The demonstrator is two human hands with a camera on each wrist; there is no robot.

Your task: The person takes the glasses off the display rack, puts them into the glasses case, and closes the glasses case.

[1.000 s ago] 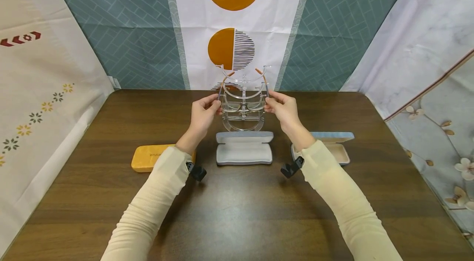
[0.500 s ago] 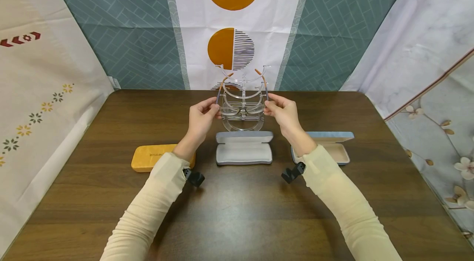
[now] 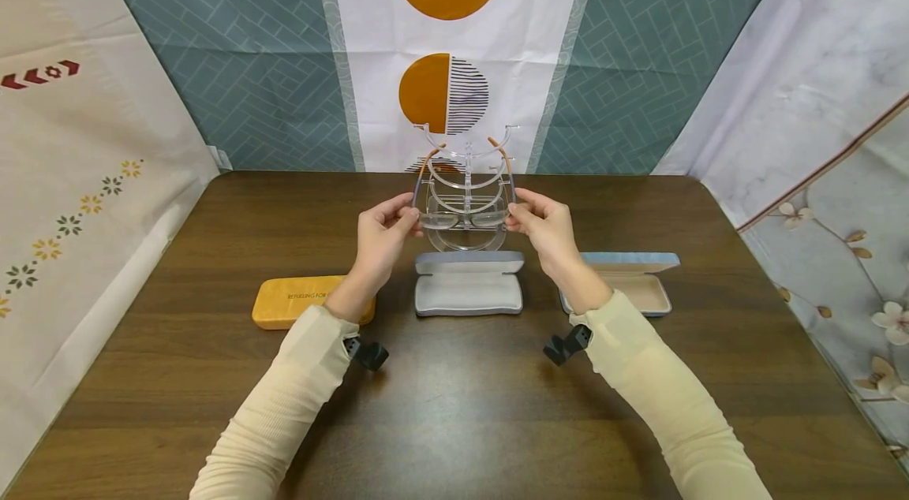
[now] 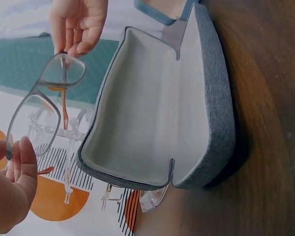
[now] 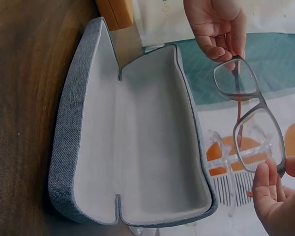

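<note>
A pair of glasses (image 5: 261,102) with a grey frame and orange temple tips is held up between both hands, lenses toward me and temples unfolded. My left hand (image 3: 381,238) pinches one end of the frame by the hinge. At the opposite hinge, my right hand (image 3: 548,233) pinches the other end. Behind the glasses rises a clear tiered display stand (image 3: 468,169), partly seen through the lenses. A grey glasses case (image 3: 469,295) lies open on the table in front of the stand, its pale lining bare.
To the left a yellow case (image 3: 284,304) lies shut, partly behind my left wrist. A blue case (image 3: 642,291) stands open at the right, partly covered by my right forearm. Patterned cloth (image 3: 270,90) hangs behind the wooden table (image 3: 454,413).
Both hands have drawn the glasses slightly toward me and down, off the front of the stand. The cases and stand have not moved.
</note>
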